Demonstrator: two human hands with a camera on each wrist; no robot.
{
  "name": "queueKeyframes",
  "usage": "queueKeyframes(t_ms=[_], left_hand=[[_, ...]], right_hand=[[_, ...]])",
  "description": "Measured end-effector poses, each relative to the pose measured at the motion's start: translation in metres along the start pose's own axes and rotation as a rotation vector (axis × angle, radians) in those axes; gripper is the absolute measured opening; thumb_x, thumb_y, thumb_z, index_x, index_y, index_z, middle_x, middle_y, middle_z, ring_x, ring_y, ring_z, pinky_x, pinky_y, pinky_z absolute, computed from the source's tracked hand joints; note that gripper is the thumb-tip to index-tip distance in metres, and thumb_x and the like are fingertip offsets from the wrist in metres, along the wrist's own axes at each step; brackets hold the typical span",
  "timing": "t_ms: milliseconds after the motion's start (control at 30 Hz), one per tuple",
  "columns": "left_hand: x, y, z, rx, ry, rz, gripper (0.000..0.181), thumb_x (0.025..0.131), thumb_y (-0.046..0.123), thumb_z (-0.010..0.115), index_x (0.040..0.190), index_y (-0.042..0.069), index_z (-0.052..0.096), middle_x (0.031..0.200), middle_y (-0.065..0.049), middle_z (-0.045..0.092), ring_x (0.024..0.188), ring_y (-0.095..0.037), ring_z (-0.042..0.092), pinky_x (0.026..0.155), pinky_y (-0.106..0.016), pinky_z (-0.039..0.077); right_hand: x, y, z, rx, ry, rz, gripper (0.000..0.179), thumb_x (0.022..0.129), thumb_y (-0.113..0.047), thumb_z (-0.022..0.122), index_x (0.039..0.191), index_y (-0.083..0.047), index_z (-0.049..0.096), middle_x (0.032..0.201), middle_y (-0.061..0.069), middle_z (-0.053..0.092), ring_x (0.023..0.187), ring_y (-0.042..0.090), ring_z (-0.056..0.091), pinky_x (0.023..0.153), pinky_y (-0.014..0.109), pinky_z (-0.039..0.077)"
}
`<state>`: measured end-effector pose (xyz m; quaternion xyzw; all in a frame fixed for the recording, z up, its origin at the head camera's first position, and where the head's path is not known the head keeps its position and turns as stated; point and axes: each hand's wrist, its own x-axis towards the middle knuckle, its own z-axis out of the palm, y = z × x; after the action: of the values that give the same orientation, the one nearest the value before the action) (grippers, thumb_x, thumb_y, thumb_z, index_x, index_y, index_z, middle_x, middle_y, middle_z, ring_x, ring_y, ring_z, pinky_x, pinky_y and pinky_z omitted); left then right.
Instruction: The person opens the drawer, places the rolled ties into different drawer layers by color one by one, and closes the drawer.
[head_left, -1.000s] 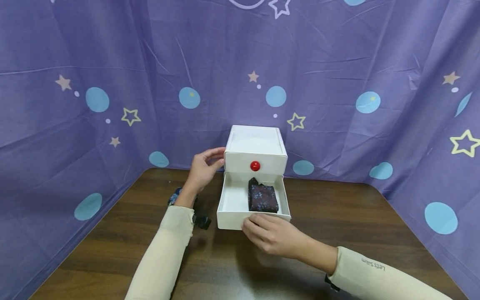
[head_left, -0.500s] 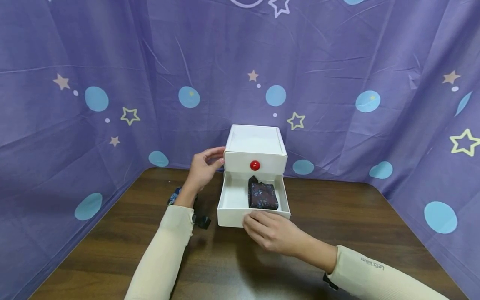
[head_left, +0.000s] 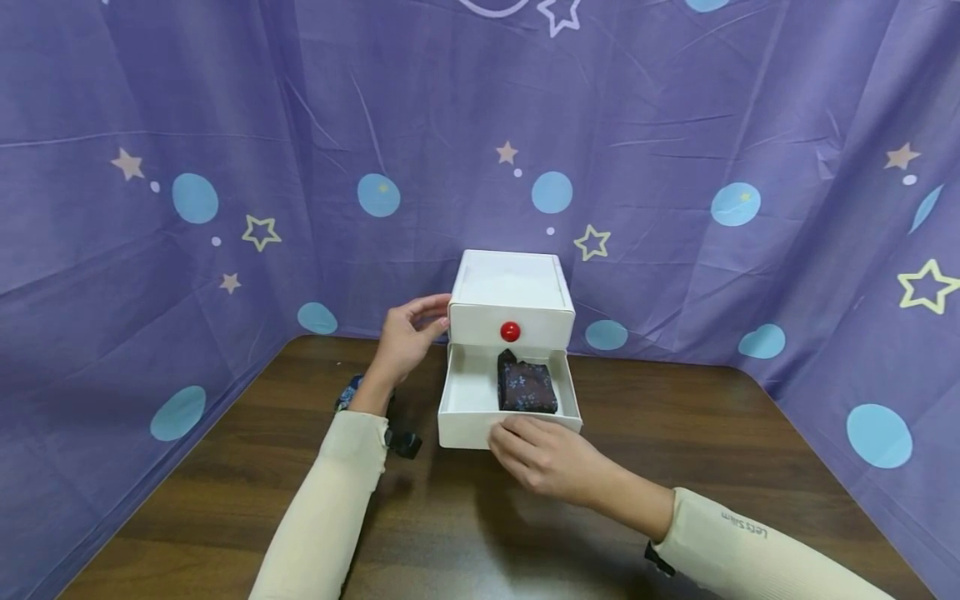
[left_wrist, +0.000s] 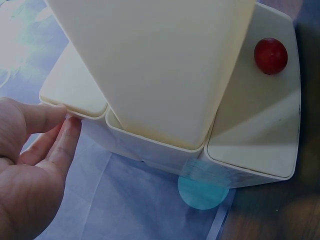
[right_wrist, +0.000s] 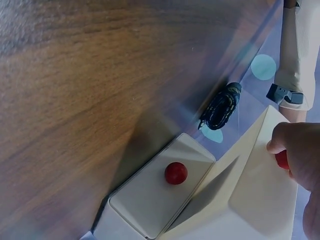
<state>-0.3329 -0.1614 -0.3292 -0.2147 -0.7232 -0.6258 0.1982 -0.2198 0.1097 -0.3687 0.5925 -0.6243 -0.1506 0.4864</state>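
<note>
In the head view a white drawer cabinet (head_left: pixel 513 279) stands on the table, its middle drawer (head_left: pixel 468 429) pulled out. A folded dark cloth with blue flowers (head_left: pixel 528 388), pointed at one end like a necktie, lies inside that drawer. My right hand (head_left: pixel 547 458) grips the drawer's red knob (right_wrist: pixel 282 159), mostly hidden by the fingers in the right wrist view. My left hand (head_left: pixel 406 342) touches the cabinet's left side near the top; its thumb rests at the front edge in the left wrist view, fingers nearly straight along the side.
Another red knob (head_left: pixel 510 332) sits on the top drawer; the bottom drawer's knob (left_wrist: pixel 270 56) shows in the left wrist view. A dark, looped, patterned thing (right_wrist: pixel 220 106) lies on the brown table (head_left: pixel 675 433) left of the cabinet. A purple curtain (head_left: pixel 645 125) surrounds the table.
The middle drawer has slid a little way in toward the cabinet, with my right hand and the folded cloth moving along. My left hand has stayed in place.
</note>
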Motion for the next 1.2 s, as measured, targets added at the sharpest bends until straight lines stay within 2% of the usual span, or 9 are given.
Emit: queueKeyframes(t_ms=[400,667,1200], left_hand=[[0.0,0.0,0.0,0.002,0.0,-0.025,0.035,0.095,0.001,0.072,0.129,0.003,0.07,0.121,-0.016,0.071,0.115,-0.025,0.066,0.101,-0.037,0.053],[0.0,0.0,0.0,0.011,0.004,-0.006,0.036,0.094,0.001,0.073,0.129,0.003,0.069,0.12,-0.017,0.072,0.114,-0.025,0.067,0.1,-0.035,0.054],[-0.001,0.001,0.0,0.003,-0.003,-0.001,0.036,0.094,0.0,0.072,0.13,0.001,0.068,0.12,-0.018,0.072,0.114,-0.026,0.067,0.099,-0.033,0.055]], right_hand=[[-0.002,0.005,0.004,0.007,-0.022,0.025,0.034,0.106,0.002,0.041,0.113,-0.002,0.074,0.112,0.011,0.069,0.101,0.024,0.065,0.092,0.031,0.057],[-0.001,0.007,0.007,0.02,-0.014,0.038,0.037,0.106,0.002,0.038,0.112,-0.002,0.074,0.113,0.011,0.068,0.102,0.024,0.064,0.095,0.031,0.056],[-0.001,0.011,0.012,0.056,-0.072,0.086,0.038,0.108,0.003,0.036,0.112,-0.002,0.074,0.112,0.009,0.068,0.103,0.023,0.063,0.094,0.029,0.056]])
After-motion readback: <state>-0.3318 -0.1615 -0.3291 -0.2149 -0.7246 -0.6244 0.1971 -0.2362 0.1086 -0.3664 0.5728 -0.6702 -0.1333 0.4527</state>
